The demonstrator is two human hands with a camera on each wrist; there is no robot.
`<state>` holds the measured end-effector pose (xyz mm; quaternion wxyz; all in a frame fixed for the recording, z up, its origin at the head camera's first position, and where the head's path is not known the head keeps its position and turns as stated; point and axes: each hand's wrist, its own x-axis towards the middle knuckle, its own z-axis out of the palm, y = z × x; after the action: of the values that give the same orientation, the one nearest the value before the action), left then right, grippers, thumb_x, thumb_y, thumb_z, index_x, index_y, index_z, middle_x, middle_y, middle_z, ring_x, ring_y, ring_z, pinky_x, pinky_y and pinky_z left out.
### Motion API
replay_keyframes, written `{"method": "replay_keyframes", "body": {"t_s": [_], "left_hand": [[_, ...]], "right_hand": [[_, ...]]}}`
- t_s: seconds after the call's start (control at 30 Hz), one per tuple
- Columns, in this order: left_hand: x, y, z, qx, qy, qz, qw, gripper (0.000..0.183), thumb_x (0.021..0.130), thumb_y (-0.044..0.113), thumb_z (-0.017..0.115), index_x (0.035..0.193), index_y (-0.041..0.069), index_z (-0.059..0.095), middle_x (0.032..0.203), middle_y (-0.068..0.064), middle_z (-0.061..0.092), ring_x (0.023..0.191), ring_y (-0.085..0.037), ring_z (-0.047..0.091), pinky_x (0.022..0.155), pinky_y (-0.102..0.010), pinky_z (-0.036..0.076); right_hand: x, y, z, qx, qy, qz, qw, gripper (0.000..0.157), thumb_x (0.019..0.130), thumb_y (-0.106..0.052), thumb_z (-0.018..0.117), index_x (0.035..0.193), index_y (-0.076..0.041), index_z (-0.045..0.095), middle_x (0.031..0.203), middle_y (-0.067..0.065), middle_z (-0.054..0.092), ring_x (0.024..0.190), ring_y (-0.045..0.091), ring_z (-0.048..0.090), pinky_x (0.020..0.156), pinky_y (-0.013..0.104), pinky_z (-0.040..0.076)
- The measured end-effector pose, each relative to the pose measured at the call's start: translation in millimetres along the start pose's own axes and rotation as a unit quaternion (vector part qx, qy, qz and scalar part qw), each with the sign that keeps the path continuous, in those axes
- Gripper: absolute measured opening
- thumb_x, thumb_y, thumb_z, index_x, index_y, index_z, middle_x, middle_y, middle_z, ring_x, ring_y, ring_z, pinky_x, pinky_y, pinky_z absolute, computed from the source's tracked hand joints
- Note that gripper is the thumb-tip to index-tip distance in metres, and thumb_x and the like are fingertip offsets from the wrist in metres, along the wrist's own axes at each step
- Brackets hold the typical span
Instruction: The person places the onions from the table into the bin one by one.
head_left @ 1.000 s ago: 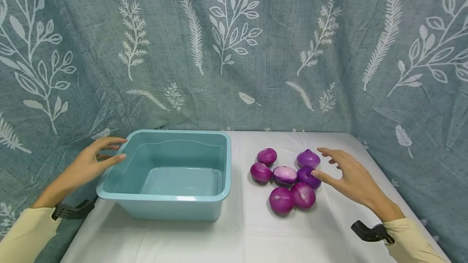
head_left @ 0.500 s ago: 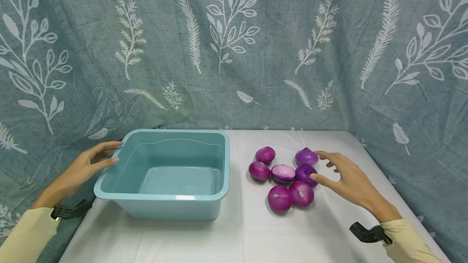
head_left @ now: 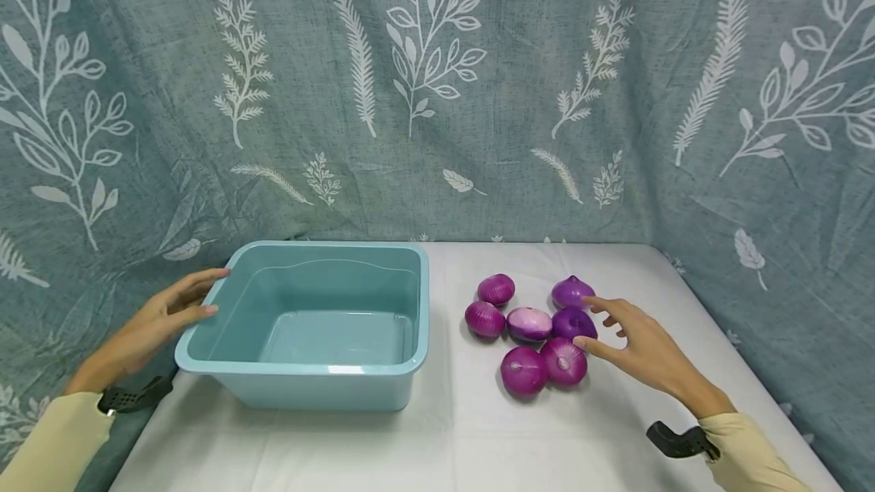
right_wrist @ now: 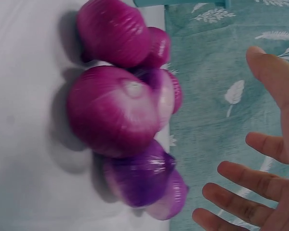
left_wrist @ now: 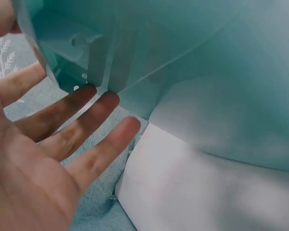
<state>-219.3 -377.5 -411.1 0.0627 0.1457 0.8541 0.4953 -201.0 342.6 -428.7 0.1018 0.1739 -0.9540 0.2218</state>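
A light-blue plastic tub (head_left: 301, 386) stands on the left of the table. My left hand (head_left: 160, 319) is at its left rim, thumb and fingertips overlapping the edge in the head view. In the left wrist view the fingers (left_wrist: 79, 127) are extended beside the tub's outer wall (left_wrist: 207, 62). My right hand (head_left: 642, 344) hovers over the right side of a cluster of several purple onions, fingers spread and holding nothing. Nearest it are a round onion (head_left: 563, 362), a darker onion (head_left: 573, 323) and a pointed onion (head_left: 571, 292). A pale-sided onion (head_left: 529, 324) lies mid-cluster.
White cloth covers the table (head_left: 451, 446). A grey-green leaf-patterned curtain (head_left: 437, 196) hangs behind and at both sides. Black wrist straps sit on both arms. A strip of table separates the tub from the onions.
My right hand has moved a little nearer and left, from beside the pointed onion towards the round front one. My left hand has lowered slightly at the tub's rim. Tub and onions stay put.
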Motion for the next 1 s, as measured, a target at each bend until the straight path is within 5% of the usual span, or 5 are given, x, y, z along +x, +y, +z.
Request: {"method": "replay_keyframes", "body": {"t_s": [0.2,0.33,0.57,0.83,1.0], "left_hand": [[-2.9,-5.3,-1.3,-0.056,-0.029,0.007,0.9980,0.062,0.111,0.018,0.048,0.167,0.025,0.021,0.171,-0.011,0.011,0.153,-0.041,0.011,0.105,-0.080,0.020],[-3.2,-8.1,-1.3,-0.074,-0.030,0.004,0.9968,0.063,0.111,0.016,0.048,0.167,0.026,0.021,0.171,-0.009,0.010,0.153,-0.041,0.010,0.104,-0.082,0.018],[-3.4,-10.1,-0.1,-0.094,-0.020,0.001,0.9954,0.062,0.110,0.011,0.049,0.165,0.024,0.025,0.170,-0.001,0.014,0.149,-0.015,0.019,0.109,-0.079,0.015],[-6.2,-14.4,-1.1,-0.089,-0.041,0.001,0.9952,0.064,0.111,0.012,0.046,0.167,0.027,0.019,0.172,-0.009,0.005,0.151,-0.053,-0.002,0.101,-0.086,0.016],[-7.3,-14.8,-0.9,-0.093,-0.049,0.002,0.9945,0.066,0.111,0.012,0.046,0.167,0.029,0.016,0.172,-0.009,0.002,0.148,-0.057,-0.005,0.100,-0.087,0.015]], "right_hand": [[-1,11,16.7,0.005,-0.009,-0.015,1.000,0.071,0.089,-0.051,0.079,0.145,-0.013,0.057,0.130,0.011,0.064,0.103,0.028,0.064,0.081,0.048,0.056],[-1,17,26.9,0.004,-0.007,-0.030,1.000,0.072,0.087,-0.049,0.082,0.142,-0.010,0.060,0.126,0.010,0.066,0.100,0.027,0.064,0.079,0.045,0.057],[-5,18,37.9,0.017,-0.017,-0.020,0.999,0.074,0.082,-0.054,0.084,0.139,-0.011,0.063,0.115,0.005,0.064,0.097,0.023,0.062,0.077,0.042,0.057],[-12,17,52.6,0.021,-0.037,-0.021,0.999,0.083,0.074,-0.063,0.085,0.138,-0.014,0.065,0.108,0.001,0.057,0.093,0.018,0.059,0.072,0.033,0.056],[-14,16,58.9,0.012,-0.037,-0.023,0.999,0.082,0.073,-0.055,0.090,0.138,-0.013,0.064,0.110,0.001,0.056,0.092,0.014,0.058,0.070,0.029,0.054]]}}
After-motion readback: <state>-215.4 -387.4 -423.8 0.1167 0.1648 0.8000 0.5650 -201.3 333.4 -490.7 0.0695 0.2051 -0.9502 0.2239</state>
